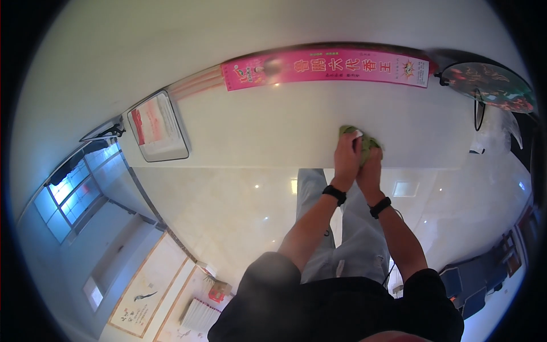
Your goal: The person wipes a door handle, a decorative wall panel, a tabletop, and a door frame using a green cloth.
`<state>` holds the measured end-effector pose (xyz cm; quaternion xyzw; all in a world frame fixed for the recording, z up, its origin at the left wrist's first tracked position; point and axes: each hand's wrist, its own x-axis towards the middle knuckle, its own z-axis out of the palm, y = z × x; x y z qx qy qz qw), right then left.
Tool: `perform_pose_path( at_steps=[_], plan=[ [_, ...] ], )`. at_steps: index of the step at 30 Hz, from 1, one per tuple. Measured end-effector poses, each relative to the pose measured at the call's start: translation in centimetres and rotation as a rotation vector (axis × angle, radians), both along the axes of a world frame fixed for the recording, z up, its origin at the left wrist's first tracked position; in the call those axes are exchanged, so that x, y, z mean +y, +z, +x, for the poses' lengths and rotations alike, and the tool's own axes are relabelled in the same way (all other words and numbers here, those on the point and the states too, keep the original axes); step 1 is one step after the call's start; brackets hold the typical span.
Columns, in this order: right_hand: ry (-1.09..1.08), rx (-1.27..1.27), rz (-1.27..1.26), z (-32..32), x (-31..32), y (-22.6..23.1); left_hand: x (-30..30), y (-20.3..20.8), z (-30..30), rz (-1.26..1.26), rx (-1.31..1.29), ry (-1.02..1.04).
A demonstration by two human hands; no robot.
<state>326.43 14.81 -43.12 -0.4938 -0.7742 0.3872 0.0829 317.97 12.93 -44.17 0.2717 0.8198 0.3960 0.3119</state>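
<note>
Near the front edge of the white table [268,137], both my hands are closed on a crumpled green cloth [366,143]. My left hand [346,158] grips its left side, where a small white patch shows beside the fingers. Close against it, my right hand [370,170] holds the right side of the same cloth. The cloth is bunched up at the tabletop; whether it presses on the surface I cannot tell. Black bands circle both wrists.
A long pink box [325,69] lies along the table's far side. To the left is a clear-lidded container [159,126] with red and white packets. At the right stand a round dark patterned fan-like panel [487,85] and a crumpled clear plastic bag [497,134].
</note>
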Motion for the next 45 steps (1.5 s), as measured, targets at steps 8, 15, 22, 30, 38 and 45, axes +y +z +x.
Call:
perform_pose_path(
  at_steps=[8,15,22,30,38,45],
  plan=[
    [0.052,-0.011,-0.192,-8.9,-2.2,-0.7,-2.1,1.6,-8.2,-0.146,0.060,0.369],
    [-0.052,-0.017,-0.202,-4.8,-1.1,-0.3,-1.2,-0.6,-4.5,-0.054,0.051,0.204],
    [-0.269,0.206,-0.293,3.6,2.1,4.4,2.2,3.8,3.5,0.010,-0.153,-0.045],
    [-0.441,0.395,-0.099,3.2,7.3,19.7,8.3,21.4,2.1,0.468,-0.076,-0.203],
    [-0.300,0.745,0.225,-7.2,13.0,38.5,11.9,42.1,-8.6,1.075,0.410,-0.261],
    [-0.076,0.908,0.792,-21.7,15.6,48.7,11.0,50.8,-20.7,1.354,0.618,-0.098]
  ],
)
